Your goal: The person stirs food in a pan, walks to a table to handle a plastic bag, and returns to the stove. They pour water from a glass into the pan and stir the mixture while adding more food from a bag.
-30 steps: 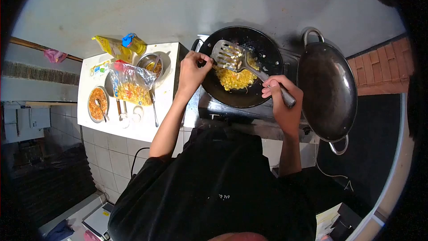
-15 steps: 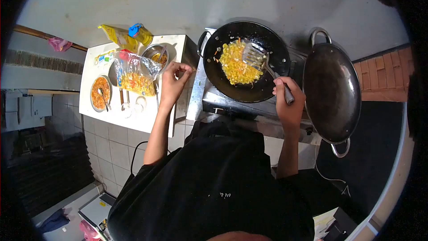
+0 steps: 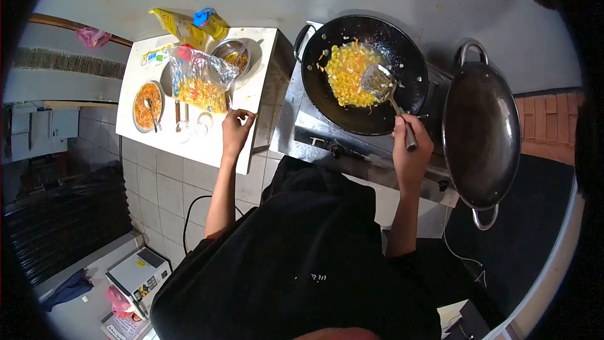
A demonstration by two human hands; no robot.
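My right hand (image 3: 412,145) is wrapped around the handle of a slotted metal spatula (image 3: 378,82). Its blade rests on chopped yellow food (image 3: 349,75) with orange bits inside a black wok (image 3: 371,123) on the stove. My left hand (image 3: 236,133) is over the front right edge of the white table (image 3: 245,160), thumb and fingers drawn together in a pinch; whatever is between them is too small to make out. Just beyond that hand lies a clear plastic bag (image 3: 201,82) of shredded yellow and orange food.
On the table are a bowl of orange food with a spoon (image 3: 148,107), a metal bowl (image 3: 233,56), a yellow pouch (image 3: 179,28) and a blue-capped oil bottle (image 3: 212,24). A large empty pan (image 3: 481,135) stands right of the stove (image 3: 365,157).
My left hand has come down and away from the wok, over the table's front edge, fingers still pinched. The spatula blade has shifted slightly in the food. The whole view has shifted a little.
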